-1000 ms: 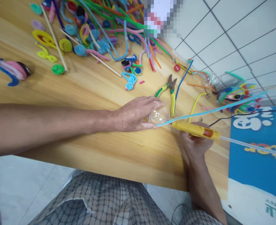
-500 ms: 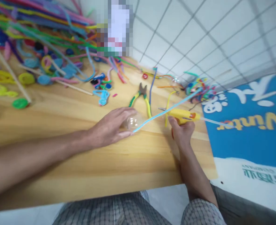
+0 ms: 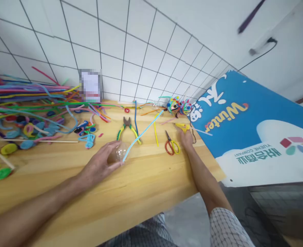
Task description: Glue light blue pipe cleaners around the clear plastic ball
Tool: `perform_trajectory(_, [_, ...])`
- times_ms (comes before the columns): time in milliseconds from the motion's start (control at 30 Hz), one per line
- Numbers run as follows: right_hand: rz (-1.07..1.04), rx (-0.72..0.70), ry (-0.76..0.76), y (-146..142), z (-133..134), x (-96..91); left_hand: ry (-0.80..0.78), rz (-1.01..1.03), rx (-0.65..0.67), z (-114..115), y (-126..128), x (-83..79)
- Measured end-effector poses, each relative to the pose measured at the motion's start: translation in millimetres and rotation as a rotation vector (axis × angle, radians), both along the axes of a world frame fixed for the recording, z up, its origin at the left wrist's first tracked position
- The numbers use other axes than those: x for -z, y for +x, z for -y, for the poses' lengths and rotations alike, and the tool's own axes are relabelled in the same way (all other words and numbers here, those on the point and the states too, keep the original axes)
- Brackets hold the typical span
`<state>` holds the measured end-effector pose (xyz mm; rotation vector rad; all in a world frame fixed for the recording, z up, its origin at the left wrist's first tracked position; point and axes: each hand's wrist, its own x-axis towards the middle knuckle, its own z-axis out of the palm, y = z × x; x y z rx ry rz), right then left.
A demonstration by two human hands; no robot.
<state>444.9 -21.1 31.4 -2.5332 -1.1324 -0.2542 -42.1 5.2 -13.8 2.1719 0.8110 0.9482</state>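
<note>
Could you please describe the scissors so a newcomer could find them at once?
On the long wooden table, go to the right-hand end beside the blue printed board. The small scissors lie just left of the right hand; unlike the green-and-yellow pliers further left, they have one red and one yellow finger loop.
</note>
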Motion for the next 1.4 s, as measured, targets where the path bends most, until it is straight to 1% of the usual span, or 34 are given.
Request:
perform_trajectory(67, [-0.036,0.017,-0.019,-2.7,-0.6,2.1,0.003,-0.004,-0.005,-0.9,-0.5,0.0])
perform_trajectory(133, [-0.068,0.021,-0.027,-6.0,3.3,-0.5,0.004,-0.009,-0.012,-1.6,-0.7,0.2])
perform_trajectory(267, [-0.097,-0.011,-0.015,-16.1,25.6,-16.7,0.014,-0.009,-0.018,-2.7,-0.8,2.7])
perform_trajectory(367, [-0.129,-0.081,0.020,-33.1,46.3,-30.6,0.018,-0.010,-0.024,-4.0,-0.9,6.6])
perform_trajectory(433, [-0.180,-0.191,0.037,-52.0,56.4,-36.1,0.025,-0.009,-0.023,-5.0,-0.8,8.9])
perform_trajectory(533, [-0.301,-0.444,0.042,-93.4,61.7,-36.3,0.015,-0.005,-0.025,-5.3,-0.5,10.0])
perform_trajectory(600, [-0.388,-0.620,0.032,-128.2,59.5,-33.0,0.004,-0.005,-0.021,-4.7,-0.2,9.4])
perform_trajectory(667, [-0.464,-0.763,0.033,-165.2,53.9,-29.9,0.000,0.000,-0.015,-3.9,-0.2,8.9])
perform_trajectory(767, [-0.604,-1.037,0.099,-216.5,41.9,-28.0,0.013,0.015,-0.010,-3.4,-0.8,8.3])
perform_trajectory(833, [-0.664,-1.130,0.142,-242.7,33.0,-28.0,0.026,0.022,0.005,-3.2,-1.7,6.4])
perform_trajectory(900, [-0.693,-1.152,0.176,-260.5,24.7,-28.2,0.030,0.019,0.031,-2.5,-2.6,2.3])
perform_trajectory(1000, [-0.727,-1.138,0.212,-271.5,15.9,-27.9,0.017,-0.006,0.062,-0.8,-2.9,-6.0])
perform_trajectory(1100, [-0.746,-1.147,0.191,-268.2,11.5,-28.1,0.018,-0.003,0.068,0.6,-2.1,-11.5])
perform_trajectory(1300, [-0.696,-1.298,0.174,-251.1,8.1,-31.4,0.017,0.001,0.040,1.9,0.3,-10.7])
perform_trajectory(1333, [-0.685,-1.313,0.180,-249.9,8.0,-31.8,0.018,-0.008,0.031,2.5,0.7,-10.8])
perform_trajectory(1400, [-0.674,-1.322,0.195,-248.6,8.2,-32.2,0.050,-0.012,0.055,3.8,1.5,-11.6])
